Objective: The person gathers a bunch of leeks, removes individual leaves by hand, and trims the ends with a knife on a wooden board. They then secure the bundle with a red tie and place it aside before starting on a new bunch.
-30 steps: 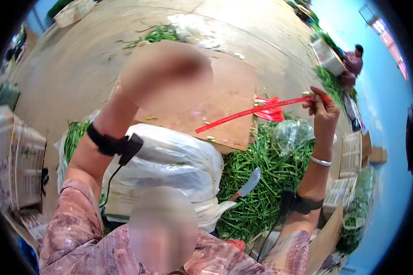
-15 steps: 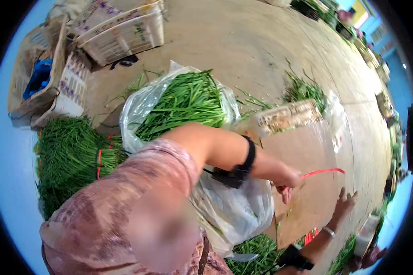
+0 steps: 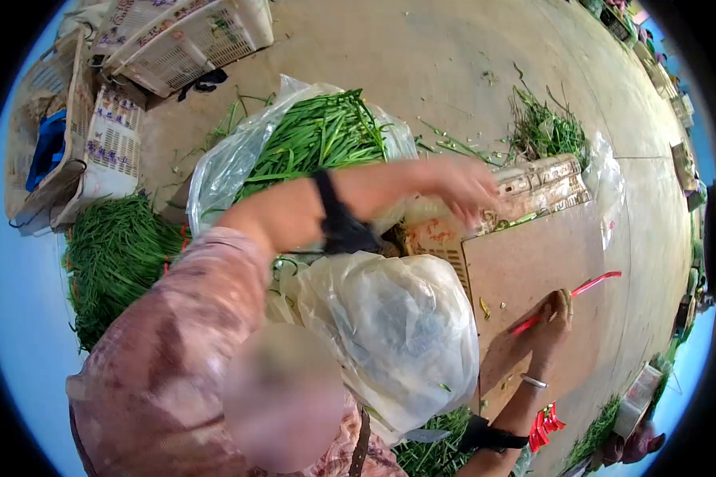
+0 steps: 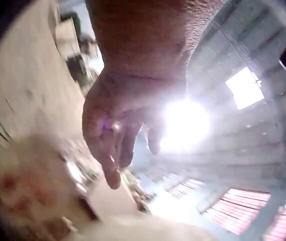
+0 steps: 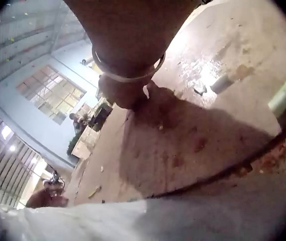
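On a brown cardboard sheet, the right hand pinches a thin red plastic strip, likely light and floppy, best taken near its end; the left hand hovers, grip slack and empty.

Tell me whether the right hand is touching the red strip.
Touching. In the head view the right hand pinches the red strip, which sticks out both sides of its fingers.

left hand: motion-blurred | right hand: fingers hidden behind wrist
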### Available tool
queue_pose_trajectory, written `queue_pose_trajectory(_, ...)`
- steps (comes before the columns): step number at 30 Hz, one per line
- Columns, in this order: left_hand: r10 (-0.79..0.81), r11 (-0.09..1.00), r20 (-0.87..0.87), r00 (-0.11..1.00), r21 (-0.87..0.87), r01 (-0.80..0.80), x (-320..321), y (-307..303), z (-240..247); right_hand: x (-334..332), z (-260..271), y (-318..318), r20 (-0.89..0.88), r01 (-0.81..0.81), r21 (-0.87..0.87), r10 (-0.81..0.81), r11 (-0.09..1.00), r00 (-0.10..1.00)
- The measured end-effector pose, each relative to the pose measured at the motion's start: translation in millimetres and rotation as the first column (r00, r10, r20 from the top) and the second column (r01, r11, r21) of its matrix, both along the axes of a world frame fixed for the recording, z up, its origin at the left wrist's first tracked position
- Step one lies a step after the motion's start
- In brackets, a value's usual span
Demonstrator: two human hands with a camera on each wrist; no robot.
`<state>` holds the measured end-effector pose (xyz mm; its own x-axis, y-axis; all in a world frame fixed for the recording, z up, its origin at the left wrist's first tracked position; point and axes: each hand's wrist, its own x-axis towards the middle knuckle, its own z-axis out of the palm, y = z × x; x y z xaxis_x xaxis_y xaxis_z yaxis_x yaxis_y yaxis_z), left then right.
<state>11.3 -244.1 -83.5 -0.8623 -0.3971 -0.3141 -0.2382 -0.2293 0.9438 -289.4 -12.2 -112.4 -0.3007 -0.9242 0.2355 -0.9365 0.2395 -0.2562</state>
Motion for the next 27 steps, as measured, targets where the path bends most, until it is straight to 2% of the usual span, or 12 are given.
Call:
queue_pose_trajectory(1, 0.194, 0.972, 0.046, 0.98, -0.142, -0.186, 37, -20, -8, -4, 2, 1, 0.027, 0.013, -0.014, -0.012, 1.0, 1.0)
queue_pose_trajectory(2, 0.157, 0.828, 0.307, 0.939, -0.559, 0.045, 70, -49, -25, -6, 7, 4, 0.021, 0.027, 0.021, -0.027, 0.999, 0.999)
queue_pose_trajectory(3, 0.264, 0.753, 0.46, 0.847, -0.648, 0.117, 99, -52, -36, -4, 8, 7, 0.02, 0.032, 0.028, -0.032, 0.999, 0.999)
queue_pose_trajectory(5, 0.389, 0.72, 0.499, 0.774, -0.689, 0.082, 130, -46, -113, -2, 11, 9, 0.005, 0.049, -0.052, -0.049, 0.997, 0.999)
queue_pose_trajectory(7, 0.506, 0.632, 0.605, 0.614, -0.745, 0.213, 121, -18, -120, 3, 18, 11, -0.027, 0.047, -0.068, -0.049, 0.997, 0.998)
queue_pose_trajectory(12, 0.511, 0.625, 0.694, 0.508, -0.705, 0.334, 99, 1, -163, 31, 52, 10, -0.147, 0.11, -0.063, -0.118, 0.992, 0.982)
queue_pose_trajectory(14, 0.637, 0.322, 0.58, 0.508, -0.799, 0.509, 93, 15, -210, 40, 59, 11, -0.149, 0.119, -0.048, -0.125, 0.992, 0.981)
queue_pose_trajectory(15, 0.699, 0.139, 0.551, 0.456, -0.73, 0.669, 87, 22, -247, 43, 60, 10, -0.149, 0.122, -0.042, -0.127, 0.992, 0.981)
queue_pose_trajectory(17, 0.627, 0.412, 0.548, 0.553, -0.836, 0.362, 74, 43, -206, 48, 56, 10, -0.139, 0.112, -0.026, -0.115, 0.993, 0.984)
queue_pose_trajectory(21, 0.651, 0.39, 0.438, 0.62, -0.894, 0.221, 80, 57, -198, 63, 60, 4, -0.107, 0.07, -0.012, -0.071, 0.997, 0.992)
queue_pose_trajectory(24, 0.757, 0.285, 0.243, 0.607, -0.958, 0.027, 82, 66, -186, 68, 63, -2, -0.106, 0.07, -0.027, -0.072, 0.997, 0.992)
queue_pose_trajectory(27, 0.717, 0.309, 0.329, 0.615, -0.94, 0.142, 82, 63, -187, 77, 66, -9, -0.05, 0.073, -0.035, -0.075, 0.997, 0.996)
